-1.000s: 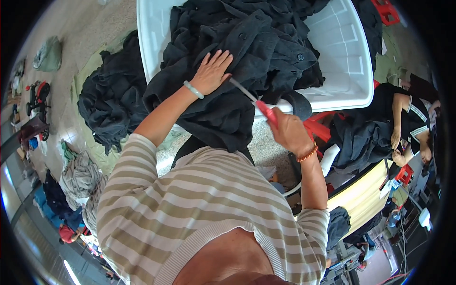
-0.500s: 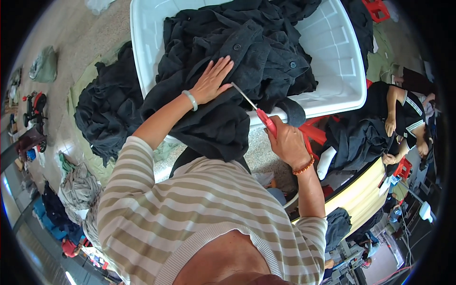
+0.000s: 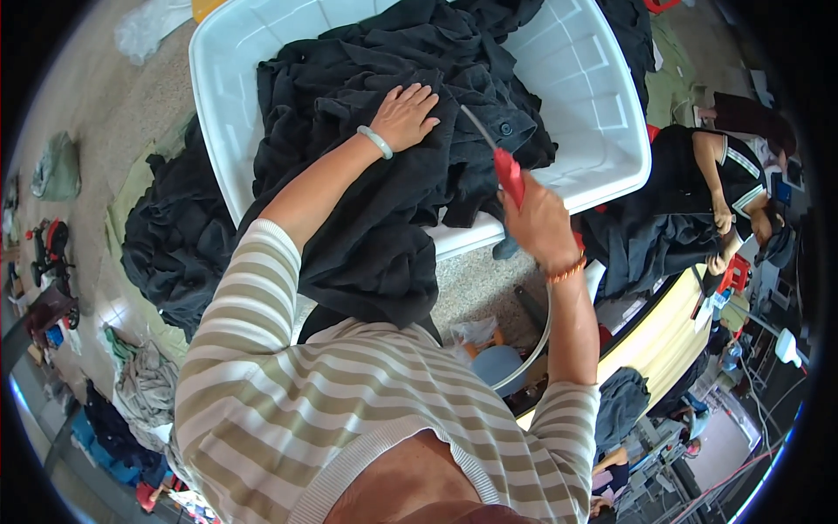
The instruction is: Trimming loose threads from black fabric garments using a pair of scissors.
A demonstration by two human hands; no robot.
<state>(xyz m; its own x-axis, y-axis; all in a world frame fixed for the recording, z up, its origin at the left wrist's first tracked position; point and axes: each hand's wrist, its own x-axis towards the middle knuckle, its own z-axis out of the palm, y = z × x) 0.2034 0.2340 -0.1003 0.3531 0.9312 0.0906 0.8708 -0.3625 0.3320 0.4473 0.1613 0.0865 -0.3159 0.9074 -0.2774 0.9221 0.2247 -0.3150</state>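
Note:
My left hand (image 3: 403, 115) lies flat, fingers spread, on a black garment (image 3: 375, 192) that drapes over the rim of a large white plastic tub (image 3: 602, 131). A pale bangle circles that wrist. My right hand (image 3: 539, 223) grips a red-handled tool (image 3: 506, 170) whose thin metal blade points up toward the black cloth near my left hand. An orange bracelet sits on the right wrist. More black clothing fills the tub.
A heap of black garments (image 3: 170, 244) lies on the floor left of the tub. Another person (image 3: 724, 188) in dark clothes works at the right with black cloth. A bucket (image 3: 502, 362) with small items stands below my right arm. Crumpled grey cloth (image 3: 144, 393) lies lower left.
My right hand has risen and moved toward the tub with the red-handled tool. My left hand has shifted a little on the black garment, still pressing it flat.

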